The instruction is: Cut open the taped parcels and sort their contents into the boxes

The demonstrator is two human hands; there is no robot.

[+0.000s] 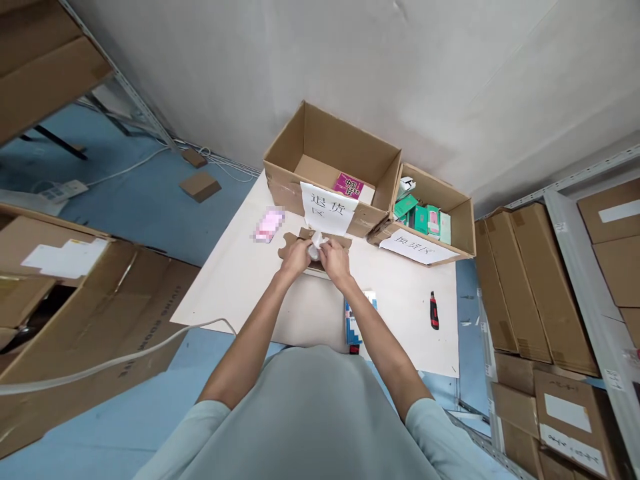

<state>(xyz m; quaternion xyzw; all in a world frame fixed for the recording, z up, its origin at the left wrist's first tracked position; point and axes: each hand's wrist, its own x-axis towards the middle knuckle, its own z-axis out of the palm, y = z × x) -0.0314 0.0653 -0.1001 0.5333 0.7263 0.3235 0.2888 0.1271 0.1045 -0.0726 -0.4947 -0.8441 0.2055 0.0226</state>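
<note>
Both hands meet over a small open cardboard box (289, 245) near the middle of the white table (235, 267). My left hand (297, 257) has its fingers closed on the left side of a white, translucent wrapped item (316, 245). On the item's right side, my right hand (334, 259) pinches the wrapping. What is inside the wrapping is too small to make out. The small box lies beneath the hands, its flaps spread, and its inside is mostly hidden by them.
Two large cardboard boxes with paper labels, the left one (285, 190) and the right one (463, 223), stand at the back. A blue-and-white book (353, 327) lies by my right forearm, a red-black cutter (434, 312) farther right, a pink item (269, 225) left.
</note>
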